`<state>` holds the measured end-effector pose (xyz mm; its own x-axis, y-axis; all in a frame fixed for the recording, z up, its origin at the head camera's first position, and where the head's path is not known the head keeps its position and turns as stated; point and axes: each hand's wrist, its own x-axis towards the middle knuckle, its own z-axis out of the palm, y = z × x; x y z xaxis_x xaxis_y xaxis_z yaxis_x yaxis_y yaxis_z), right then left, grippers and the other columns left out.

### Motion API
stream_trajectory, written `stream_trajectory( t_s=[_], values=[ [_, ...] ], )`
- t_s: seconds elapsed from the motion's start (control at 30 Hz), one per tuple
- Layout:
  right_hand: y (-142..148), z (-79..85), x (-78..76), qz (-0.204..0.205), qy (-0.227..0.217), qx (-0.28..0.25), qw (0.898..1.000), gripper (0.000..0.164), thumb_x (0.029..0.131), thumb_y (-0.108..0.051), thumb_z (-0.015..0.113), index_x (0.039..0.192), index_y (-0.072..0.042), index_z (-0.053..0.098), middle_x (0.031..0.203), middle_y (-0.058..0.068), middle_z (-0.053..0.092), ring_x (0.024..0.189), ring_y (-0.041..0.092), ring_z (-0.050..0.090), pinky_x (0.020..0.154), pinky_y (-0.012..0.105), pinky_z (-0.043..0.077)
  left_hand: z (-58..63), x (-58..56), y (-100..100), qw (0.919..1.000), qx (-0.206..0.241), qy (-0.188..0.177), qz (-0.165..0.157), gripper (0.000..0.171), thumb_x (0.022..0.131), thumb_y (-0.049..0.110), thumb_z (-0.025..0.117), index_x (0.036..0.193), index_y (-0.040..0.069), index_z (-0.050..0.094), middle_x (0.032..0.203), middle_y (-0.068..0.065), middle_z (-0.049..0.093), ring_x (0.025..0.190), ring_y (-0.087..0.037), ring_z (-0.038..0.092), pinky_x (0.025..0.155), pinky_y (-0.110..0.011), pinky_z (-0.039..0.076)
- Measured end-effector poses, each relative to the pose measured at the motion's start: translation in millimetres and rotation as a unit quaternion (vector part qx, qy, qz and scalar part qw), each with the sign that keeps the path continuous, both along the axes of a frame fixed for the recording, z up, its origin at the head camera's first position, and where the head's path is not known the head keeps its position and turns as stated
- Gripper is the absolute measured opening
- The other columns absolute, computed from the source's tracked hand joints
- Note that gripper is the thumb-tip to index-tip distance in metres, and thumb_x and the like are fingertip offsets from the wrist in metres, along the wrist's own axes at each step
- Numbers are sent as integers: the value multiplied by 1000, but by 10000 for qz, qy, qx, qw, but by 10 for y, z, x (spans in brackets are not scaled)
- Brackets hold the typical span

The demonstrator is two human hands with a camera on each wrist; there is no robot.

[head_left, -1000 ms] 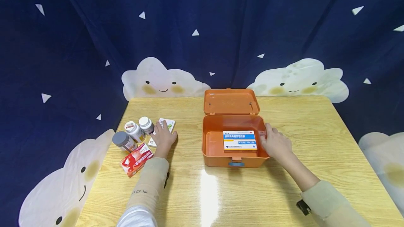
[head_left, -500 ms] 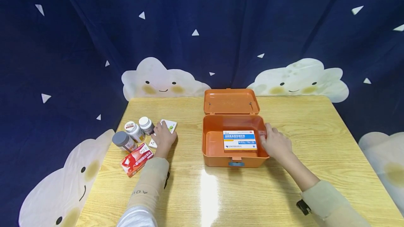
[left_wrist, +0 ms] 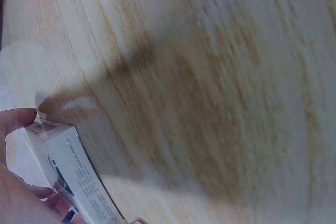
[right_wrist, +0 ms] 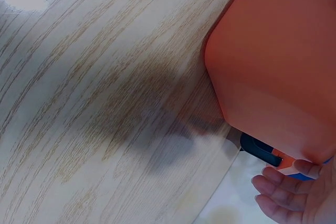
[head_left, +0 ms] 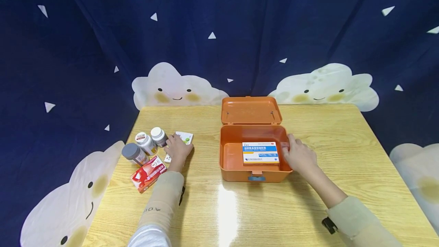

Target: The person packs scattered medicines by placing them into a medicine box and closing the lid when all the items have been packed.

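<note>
On the left of the table, my left hand (head_left: 178, 149) lies across a flat white medicine carton (head_left: 185, 137) with a green dot, covering its middle. In the left wrist view, the thumb is at one end of the carton (left_wrist: 79, 177) and the other fingers curl at its side. My right hand (head_left: 300, 156) grips the right wall of an orange lidded box (head_left: 236, 176), thumb over the rim. Its lid (head_left: 251, 110) is tipped back. Inside the box lies a blue and white medicine carton (head_left: 260, 153). The right wrist view has the box's outer wall (right_wrist: 273, 66) beside the fingers.
Left of my left hand stand a white-capped bottle (head_left: 159, 136), a white bottle with a red label (head_left: 146, 143) and a grey-capped bottle (head_left: 135, 154). A red medicine carton (head_left: 148, 174) lies in front of them. A dark blue curtain (head_left: 212, 10) hangs behind the table (head_left: 326, 132).
The white carton has slid a little to the right under my left hand, away from the bottles. My right hand and the orange box have stayed in place.
</note>
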<state>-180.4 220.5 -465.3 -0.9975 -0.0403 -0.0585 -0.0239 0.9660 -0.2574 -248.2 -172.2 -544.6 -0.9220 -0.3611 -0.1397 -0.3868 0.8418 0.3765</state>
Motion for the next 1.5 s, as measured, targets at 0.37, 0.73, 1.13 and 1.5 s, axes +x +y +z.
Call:
stream_trajectory(
  t_s=[0.37, 0.73, 1.13, 1.5],
  values=[
    [-2, -3, 3, -7, 7, -17, 10000, 44, 91, -28, 38, 127, -3, 35, 103, 25, 54, 83, 44, 55, 58, 56, 44, 14, 0, -7, 9998, 147, -63, 109, 92, 67, 38, 68, 135, -7, 27, 129, -26, 26, 119, -39, 25, 92, -57, 26],
    [-3, -1, 1, -30, 24, -34, 10000, 45, 91, -29, 39, 128, -3, 35, 102, 24, 54, 83, 43, 55, 58, 55, 44, 43, 17, -11, 9993, 353, -29, 143, 88, 65, 37, 70, 132, -4, 31, 130, -24, 27, 118, -39, 26, 93, -57, 27],
    [5, -9, 2, 1, 65, -36, 10000, 44, 91, -29, 38, 126, -3, 36, 101, 25, 54, 81, 43, 55, 57, 56, 43, 93, -39, 55, 9991, 419, 14, 31, 92, 64, 40, 74, 133, -3, 31, 131, -24, 29, 119, -40, 26, 92, -59, 28],
    [5, -18, -9, -2, 1, -72, 10000, 43, 91, -28, 38, 127, -3, 36, 105, 27, 54, 83, 44, 55, 59, 56, 44, 286, -95, 180, 9981, 456, 405, -134, 90, 65, 36, 77, 133, -1, 32, 132, -22, 30, 121, -39, 27, 91, -57, 30]
  ],
)
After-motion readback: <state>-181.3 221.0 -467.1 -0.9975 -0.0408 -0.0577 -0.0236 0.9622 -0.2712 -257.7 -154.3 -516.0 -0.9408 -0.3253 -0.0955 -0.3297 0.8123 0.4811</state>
